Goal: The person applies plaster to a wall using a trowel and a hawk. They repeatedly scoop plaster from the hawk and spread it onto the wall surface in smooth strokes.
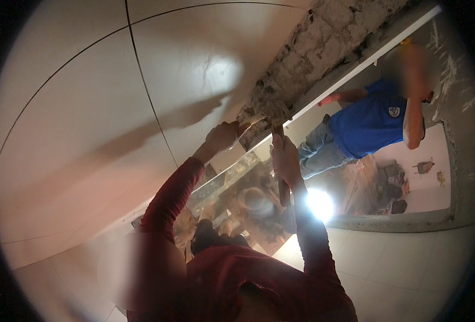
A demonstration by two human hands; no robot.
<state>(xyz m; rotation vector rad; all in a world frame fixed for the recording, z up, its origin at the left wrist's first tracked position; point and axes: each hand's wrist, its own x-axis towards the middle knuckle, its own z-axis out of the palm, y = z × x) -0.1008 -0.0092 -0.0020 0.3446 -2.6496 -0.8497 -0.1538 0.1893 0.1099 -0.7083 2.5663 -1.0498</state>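
My left hand (pixel 222 138) is closed on a slim hand tool (pixel 254 119) whose far end reaches the rough grey mortar. Its kind is unclear. My right hand (pixel 287 159) grips a tool with a long brown wooden handle (pixel 284 192), the lower end sticking out below the fist. The upper end meets a dark, lumpy patch (pixel 276 110) of mortar, so its head cannot be made out. Both hands are raised close together at the strip of rough mortar (pixel 312 56) between the large pale tiles (pixel 98 91) and a white straight edge (pixel 366 61).
A person in a blue shirt (pixel 371 126) stands to the right, one arm raised. A bright lamp (pixel 319 205) glares beside my right forearm. Beyond the person lies an opening with a grey frame (pixel 398 221). Blurred clutter (pixel 253 198) lies below my hands.
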